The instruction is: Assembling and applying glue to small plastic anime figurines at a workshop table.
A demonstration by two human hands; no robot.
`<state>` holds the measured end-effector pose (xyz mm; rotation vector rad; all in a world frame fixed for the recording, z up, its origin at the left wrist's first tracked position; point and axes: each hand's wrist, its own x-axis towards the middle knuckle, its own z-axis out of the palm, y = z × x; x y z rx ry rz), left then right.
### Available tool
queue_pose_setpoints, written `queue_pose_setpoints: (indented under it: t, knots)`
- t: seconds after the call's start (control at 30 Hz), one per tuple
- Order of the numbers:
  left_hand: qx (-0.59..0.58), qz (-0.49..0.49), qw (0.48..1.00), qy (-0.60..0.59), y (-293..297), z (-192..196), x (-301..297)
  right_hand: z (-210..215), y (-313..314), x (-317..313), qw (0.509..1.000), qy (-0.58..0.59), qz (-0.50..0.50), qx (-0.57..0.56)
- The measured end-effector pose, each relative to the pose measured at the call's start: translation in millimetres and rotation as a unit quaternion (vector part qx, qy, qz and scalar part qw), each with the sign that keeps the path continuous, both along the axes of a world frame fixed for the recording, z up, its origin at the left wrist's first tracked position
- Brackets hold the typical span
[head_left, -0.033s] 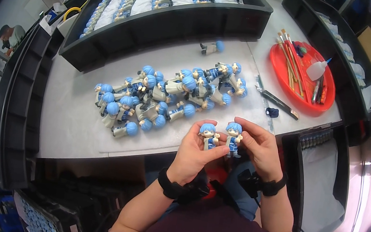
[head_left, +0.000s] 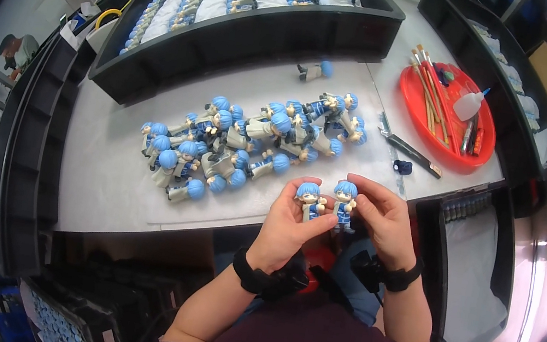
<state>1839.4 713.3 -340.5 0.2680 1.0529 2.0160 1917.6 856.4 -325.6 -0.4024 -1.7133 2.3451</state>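
We wear a dark maroon top, forearms bare, with a black band and small device on each wrist.

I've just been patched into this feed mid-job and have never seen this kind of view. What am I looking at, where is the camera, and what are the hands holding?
There is no machine here: a person works with two bare hands. The single picture comes from a wide camera worn on the person's head, looking down, so the edges bend and the forearms enter from the bottom.

The left hand holds a small blue-haired figurine; the right hand holds a second figurine beside it. Both wrists wear black bands.

On the grey table lies a pile of similar figurines, with one lone figurine lying apart, nearer the long black tray of packed rows. To the right sits a red dish with brushes and a small white bottle. Another person's hands show at the top edge.
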Motion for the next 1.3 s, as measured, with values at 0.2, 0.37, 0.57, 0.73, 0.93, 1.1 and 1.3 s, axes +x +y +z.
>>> queue_pose_setpoints:
  t: [0.2, 0.37, 0.57, 0.73, 0.93, 1.1, 1.3]
  knots:
    - [-0.054, 0.007, 0.992, 0.115, -30, 18, 1, 12, -42, -1, 0.983, 0.033, 0.022, 0.178]
    - [-0.158, 0.111, 0.957, 0.215, -107, 50, -21, 19, -56, -3, 0.974, 0.061, 0.039, 0.213]
    - [-0.457, 0.266, 0.767, 0.364, -225, 48, -108, 12, -45, -3, 0.978, 0.003, 0.009, 0.207]
    - [-0.633, 0.234, 0.647, 0.355, -280, 32, -153, 1, -35, -4, 0.969, 0.018, -0.038, 0.243]
    - [-0.665, 0.156, 0.672, 0.286, -294, 27, -171, -14, -29, -4, 0.977, -0.004, -0.05, 0.207]
    - [-0.672, 0.161, 0.655, 0.306, -295, 25, -170, -22, -26, -9, 0.974, 0.001, -0.059, 0.219]
    - [-0.647, 0.267, 0.493, 0.516, -256, 41, -143, -18, -29, -8, 0.969, 0.021, -0.05, 0.241]
